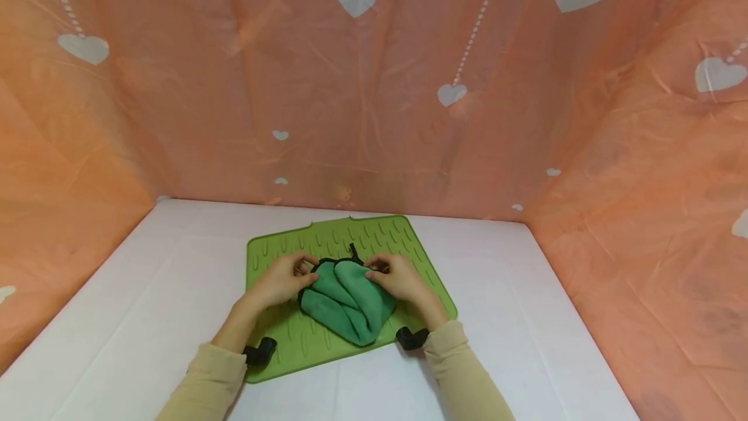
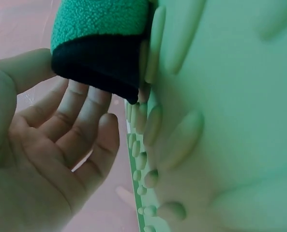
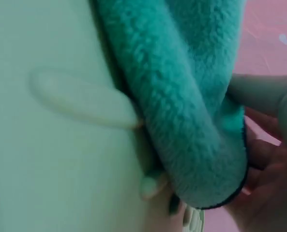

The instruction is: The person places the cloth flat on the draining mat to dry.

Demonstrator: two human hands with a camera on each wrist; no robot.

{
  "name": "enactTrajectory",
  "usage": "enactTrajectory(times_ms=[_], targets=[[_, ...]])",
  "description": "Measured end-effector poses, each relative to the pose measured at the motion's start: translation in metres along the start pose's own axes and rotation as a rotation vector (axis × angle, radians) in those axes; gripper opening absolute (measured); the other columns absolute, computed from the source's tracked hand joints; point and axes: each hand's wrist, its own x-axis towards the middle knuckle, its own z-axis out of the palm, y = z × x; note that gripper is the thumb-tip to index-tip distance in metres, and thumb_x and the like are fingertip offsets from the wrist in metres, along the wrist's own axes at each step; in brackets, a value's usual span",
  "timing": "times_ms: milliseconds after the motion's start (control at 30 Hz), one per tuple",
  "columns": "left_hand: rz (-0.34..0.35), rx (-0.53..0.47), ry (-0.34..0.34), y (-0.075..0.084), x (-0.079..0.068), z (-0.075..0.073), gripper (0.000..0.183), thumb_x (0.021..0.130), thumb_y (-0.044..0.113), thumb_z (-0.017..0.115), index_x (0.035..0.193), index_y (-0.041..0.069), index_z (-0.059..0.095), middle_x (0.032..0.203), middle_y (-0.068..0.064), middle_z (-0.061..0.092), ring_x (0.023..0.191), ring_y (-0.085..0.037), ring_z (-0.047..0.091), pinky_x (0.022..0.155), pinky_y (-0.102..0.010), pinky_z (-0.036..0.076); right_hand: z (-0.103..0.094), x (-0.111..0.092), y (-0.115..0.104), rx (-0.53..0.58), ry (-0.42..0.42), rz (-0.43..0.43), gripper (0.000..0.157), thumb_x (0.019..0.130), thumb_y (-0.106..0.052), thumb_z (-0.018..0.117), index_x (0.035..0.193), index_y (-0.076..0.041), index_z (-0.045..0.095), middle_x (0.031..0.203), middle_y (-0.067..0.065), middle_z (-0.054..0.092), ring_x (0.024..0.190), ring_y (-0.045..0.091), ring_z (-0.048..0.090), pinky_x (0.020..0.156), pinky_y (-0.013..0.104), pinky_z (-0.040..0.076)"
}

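A fuzzy green cloth with dark edging lies bunched in folds over a lime green ridged mat. At its left edge my left hand pinches the cloth between thumb and fingers. In the left wrist view the thumb of this hand meets the wide black border, with the fingers behind it. My right hand pinches the cloth's upper right edge. Close up in the right wrist view, a thick rolled fold of the cloth hangs from the right hand. A black loop sticks up between the hands.
The mat lies at an angle on a white table. Orange sheeting with white hearts encloses the back and both sides. Black wrist devices show near both sleeve cuffs.
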Motion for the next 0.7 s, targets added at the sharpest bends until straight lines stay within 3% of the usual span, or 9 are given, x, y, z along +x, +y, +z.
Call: enactTrajectory(times_ms=[267, 500, 700], targets=[[0.045, -0.033, 0.119, 0.004, 0.000, -0.008, 0.029, 0.092, 0.015, 0.062, 0.119, 0.007, 0.058, 0.093, -0.005, 0.061, 0.083, -0.018, 0.060, 0.069, -0.032, 0.049, -0.009, 0.002, -0.002, 0.127, 0.214, -0.025, 0.019, 0.088, -0.016, 0.068, 0.107, -0.013, 0.069, 0.096, 0.001, 0.065, 0.087, 0.015, 0.063, 0.073, 0.030, 0.052], [0.060, -0.097, 0.200, -0.001, -0.002, -0.012, 0.030, 0.093, 0.015, 0.061, 0.122, 0.008, 0.056, 0.096, -0.008, 0.061, 0.085, -0.019, 0.063, 0.067, -0.031, 0.051, -0.009, 0.002, 0.000, 0.291, 0.309, 0.059, 0.020, 0.088, -0.015, 0.068, 0.109, -0.014, 0.069, 0.101, 0.003, 0.063, 0.085, 0.017, 0.066, 0.070, 0.031, 0.054], [0.037, -0.081, 0.247, -0.005, -0.005, -0.020, 0.031, 0.094, 0.016, 0.060, 0.124, 0.009, 0.055, 0.101, -0.009, 0.058, 0.089, -0.023, 0.063, 0.066, -0.030, 0.051, -0.014, -0.001, 0.005, 0.273, 0.382, 0.063, 0.021, 0.087, -0.017, 0.070, 0.108, -0.016, 0.070, 0.098, 0.003, 0.064, 0.082, 0.016, 0.066, 0.066, 0.029, 0.054]])
